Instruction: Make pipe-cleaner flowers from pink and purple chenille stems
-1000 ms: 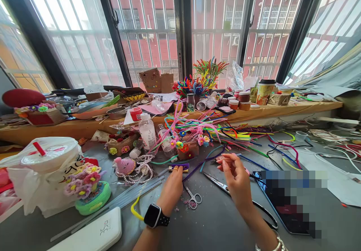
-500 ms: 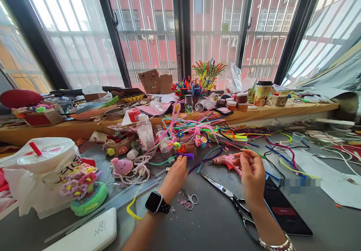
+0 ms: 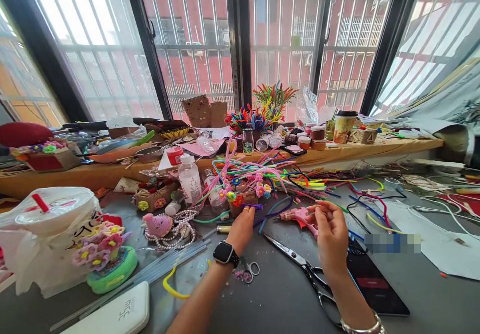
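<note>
My left hand (image 3: 243,230), with a watch on its wrist, is closed on a folded purple pipe cleaner (image 3: 252,207) in front of the flower-trimmed box (image 3: 243,201). Fingers bent and thumb tip close to them, my right hand (image 3: 331,226) hovers by a pink glue gun (image 3: 300,216); anything between its fingertips is too small to make out. Large scissors (image 3: 296,258) lie open between my hands. Small scissors (image 3: 252,272) rest beside pink scraps, right of the left wrist. Purple and blue pipe cleaners (image 3: 275,213) curve along the table between the hands.
On the left stand a bagged drink cup (image 3: 56,224), a green-based flower ornament (image 3: 114,271) and a white power bank (image 3: 116,311). Clear glue sticks (image 3: 168,264) lie nearby. A phone (image 3: 375,279) is at right. Colourful pipe cleaners (image 3: 311,189) pile up behind.
My left hand has shifted slightly right with the purple pipe cleaner. My right hand keeps nearly the same pose. The whole view has moved a little.
</note>
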Action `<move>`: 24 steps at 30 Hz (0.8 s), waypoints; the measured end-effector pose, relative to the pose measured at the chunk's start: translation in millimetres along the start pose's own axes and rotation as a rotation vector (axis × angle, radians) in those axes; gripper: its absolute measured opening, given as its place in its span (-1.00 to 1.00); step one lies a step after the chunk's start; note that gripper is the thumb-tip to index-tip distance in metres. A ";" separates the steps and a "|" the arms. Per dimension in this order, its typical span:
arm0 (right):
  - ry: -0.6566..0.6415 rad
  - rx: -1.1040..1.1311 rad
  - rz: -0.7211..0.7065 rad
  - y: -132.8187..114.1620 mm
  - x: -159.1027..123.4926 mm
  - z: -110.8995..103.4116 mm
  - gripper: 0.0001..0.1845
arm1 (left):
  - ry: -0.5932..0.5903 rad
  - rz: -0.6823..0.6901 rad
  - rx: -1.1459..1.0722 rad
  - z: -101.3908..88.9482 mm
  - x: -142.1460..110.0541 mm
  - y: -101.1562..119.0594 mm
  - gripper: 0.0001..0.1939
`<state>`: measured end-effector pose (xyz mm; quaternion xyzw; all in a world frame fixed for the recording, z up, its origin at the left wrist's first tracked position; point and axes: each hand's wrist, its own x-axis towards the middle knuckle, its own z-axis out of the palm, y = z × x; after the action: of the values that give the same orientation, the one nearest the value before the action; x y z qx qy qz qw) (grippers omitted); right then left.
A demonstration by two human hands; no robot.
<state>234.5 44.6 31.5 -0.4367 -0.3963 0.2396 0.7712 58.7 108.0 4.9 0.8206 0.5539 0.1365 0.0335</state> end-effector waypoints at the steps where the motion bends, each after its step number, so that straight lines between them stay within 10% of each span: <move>1: -0.007 0.002 0.008 0.0 -0.6 0.1 -0.81 | -0.003 -0.004 -0.001 -2.3 -5.0 -3.5 -0.64; 10: -0.110 -0.081 0.003 2.9 -8.2 4.8 -0.82 | -0.013 -0.068 -0.005 -8.7 -41.6 -29.4 -0.59; 15: -0.382 -0.300 -0.015 14.7 -20.0 15.5 -0.83 | 0.064 -0.057 -0.092 -21.9 -54.3 -38.0 -0.60; 19: -0.615 -0.540 -0.231 26.6 -32.2 23.4 -0.74 | 0.114 0.029 -0.401 -27.6 -64.5 -39.4 -0.69; 24: -0.551 -0.900 -0.588 29.4 -42.3 26.3 -0.66 | 0.035 0.074 -0.764 -28.3 -69.8 -29.7 -0.67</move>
<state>188.1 41.8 -2.9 -0.5141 -0.7480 -0.0705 0.4137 0.2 52.5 12.9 0.7660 0.4335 0.3484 0.3224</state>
